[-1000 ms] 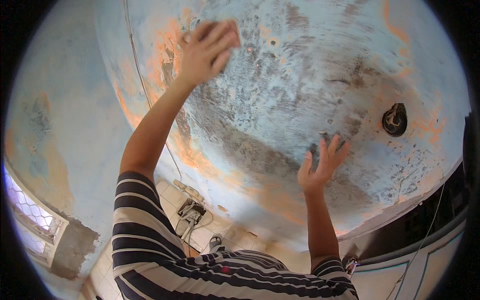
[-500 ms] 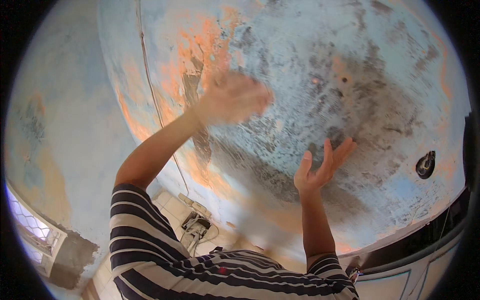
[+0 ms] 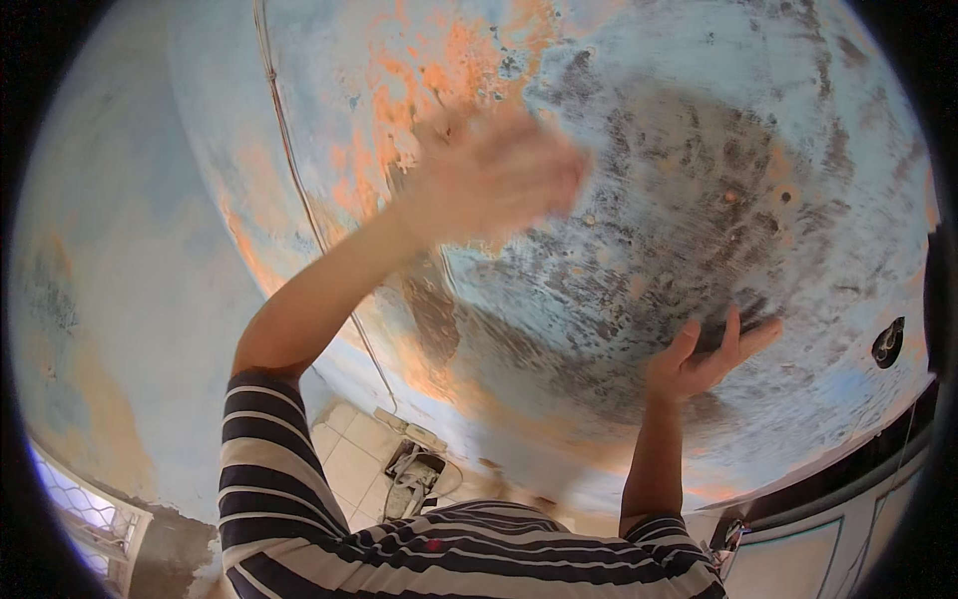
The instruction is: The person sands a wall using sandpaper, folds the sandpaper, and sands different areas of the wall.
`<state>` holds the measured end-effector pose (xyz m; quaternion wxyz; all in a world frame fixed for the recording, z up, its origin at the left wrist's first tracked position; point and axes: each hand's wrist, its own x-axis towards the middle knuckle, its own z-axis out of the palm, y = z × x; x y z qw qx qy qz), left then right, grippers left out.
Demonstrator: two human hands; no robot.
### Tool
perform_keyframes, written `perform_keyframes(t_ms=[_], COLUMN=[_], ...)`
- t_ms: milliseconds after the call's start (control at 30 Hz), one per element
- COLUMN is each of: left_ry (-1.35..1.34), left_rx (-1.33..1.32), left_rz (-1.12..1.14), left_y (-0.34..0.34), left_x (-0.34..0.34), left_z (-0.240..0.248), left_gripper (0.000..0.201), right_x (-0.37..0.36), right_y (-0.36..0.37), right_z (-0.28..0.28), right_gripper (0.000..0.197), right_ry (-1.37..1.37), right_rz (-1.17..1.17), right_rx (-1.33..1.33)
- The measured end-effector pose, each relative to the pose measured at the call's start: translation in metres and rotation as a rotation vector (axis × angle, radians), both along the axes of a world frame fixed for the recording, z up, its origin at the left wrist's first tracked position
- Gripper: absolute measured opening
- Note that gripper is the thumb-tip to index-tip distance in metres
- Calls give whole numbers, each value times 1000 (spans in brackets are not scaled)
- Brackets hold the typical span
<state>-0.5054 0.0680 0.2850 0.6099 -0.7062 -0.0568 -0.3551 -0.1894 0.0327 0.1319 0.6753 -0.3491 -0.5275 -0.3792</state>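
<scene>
Blue-painted wall [image 3: 689, 50]: grey patch [image 3: 689, 150] right of left hand [image 3: 504, 175].
Left grip too blurred to tell; spread, seemingly empty right hand [image 3: 709, 364] at patch's lower edge.

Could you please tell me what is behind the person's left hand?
Behind the left hand is the wall: orange patches show above it, and dark-mottled blue paint to its right. The stretch directly covered is hidden, and blur leaves unclear whether the hand holds anything.

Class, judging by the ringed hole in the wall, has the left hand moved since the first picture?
Yes: the left hand, blurred now, has moved leftward from the ringed hole. They were close together; now a wide gap separates them.
</scene>
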Motion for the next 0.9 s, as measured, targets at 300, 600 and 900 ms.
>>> perform_keyframes(t_ms=[300, 600, 900], left_ry=[-123, -290, -414], left_rx=[-47, -135, -122], left_rz=[-110, -125, -75], left_y=[4, 6, 8], left_x=[-7, 6, 9], left_z=[-26, -25, -15], left_gripper=[25, 32, 29], right_x=[-2, -2, -4], right_y=[-3, -1, 0], right_z=[3, 3, 3], right_gripper=[46, 42, 43], right_ry=[-22, -37, -33], right_rz=[0, -28, -4], right_rx=[-2, 7, 3])
